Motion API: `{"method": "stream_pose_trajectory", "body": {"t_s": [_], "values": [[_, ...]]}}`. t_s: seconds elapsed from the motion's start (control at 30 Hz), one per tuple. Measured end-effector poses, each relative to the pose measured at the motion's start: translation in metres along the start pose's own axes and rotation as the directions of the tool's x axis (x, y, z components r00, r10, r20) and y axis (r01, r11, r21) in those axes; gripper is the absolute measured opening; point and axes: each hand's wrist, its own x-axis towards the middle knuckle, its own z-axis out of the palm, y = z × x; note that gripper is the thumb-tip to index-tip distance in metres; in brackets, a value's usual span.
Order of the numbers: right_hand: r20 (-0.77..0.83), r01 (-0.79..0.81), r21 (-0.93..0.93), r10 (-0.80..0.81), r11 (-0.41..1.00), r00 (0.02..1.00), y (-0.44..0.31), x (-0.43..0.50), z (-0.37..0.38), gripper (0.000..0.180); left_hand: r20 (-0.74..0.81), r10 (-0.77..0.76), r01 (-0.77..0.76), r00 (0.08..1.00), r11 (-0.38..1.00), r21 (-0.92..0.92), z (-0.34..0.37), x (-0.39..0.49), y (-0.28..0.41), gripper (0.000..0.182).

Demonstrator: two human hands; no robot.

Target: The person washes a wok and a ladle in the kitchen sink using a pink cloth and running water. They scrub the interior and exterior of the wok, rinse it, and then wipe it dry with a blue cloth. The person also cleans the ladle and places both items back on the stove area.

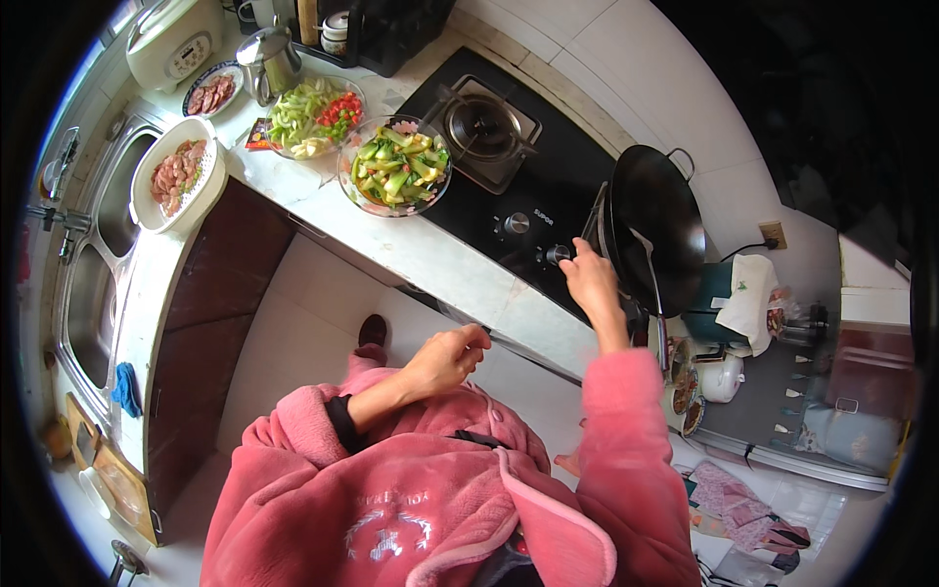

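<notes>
My right hand point(593, 282) is at the right control knob point(557, 254) of a black gas cooktop point(506, 213), its fingers touching or just beside it. Close by, a black wok point(656, 213) sits over the right burner with a metal spatula point(651, 271) in it. My left hand point(447, 358) hangs in front of my pink robe, fingers loosely curled, holding nothing. A glass bowl of cooked green vegetables point(400, 169) stands at the cooktop's left edge, near the bare left burner point(483, 126).
A plate of sliced vegetables and red peppers point(315, 116), a metal pitcher point(268, 64), a plate of sliced sausage point(213, 92) and a rice cooker point(176, 44) stand further left. A white colander of sliced meat point(178, 176) is beside the double sink point(92, 315).
</notes>
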Motion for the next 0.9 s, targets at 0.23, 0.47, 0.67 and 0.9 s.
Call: {"method": "stream_pose_trajectory", "body": {"t_s": [0.23,0.47,0.67,0.9], "values": [[-0.323,0.051,0.465,0.116,0.884,0.939,0.008,-0.125,-0.109,0.032,0.066,0.017,-0.023,0.998,0.995,0.097,0.001,-0.003,0.01,0.022],[-0.026,-0.472,0.493,0.555,0.731,0.831,0.171,-0.248,-0.046,0.042,0.165,0.053,-0.074,0.985,0.989,0.127,0.014,0.016,0.015,0.022],[0.374,-0.299,0.917,0.313,-0.264,0.873,0.136,-0.227,0.0,0.055,0.243,0.099,-0.159,0.965,0.958,0.24,0.06,0.059,0.066,0.022],[0.344,-0.193,0.686,0.078,-0.702,0.936,0.133,-0.195,0.016,0.045,0.32,0.496,-0.577,0.807,0.776,0.254,0.15,0.082,0.081,0.07]]}}
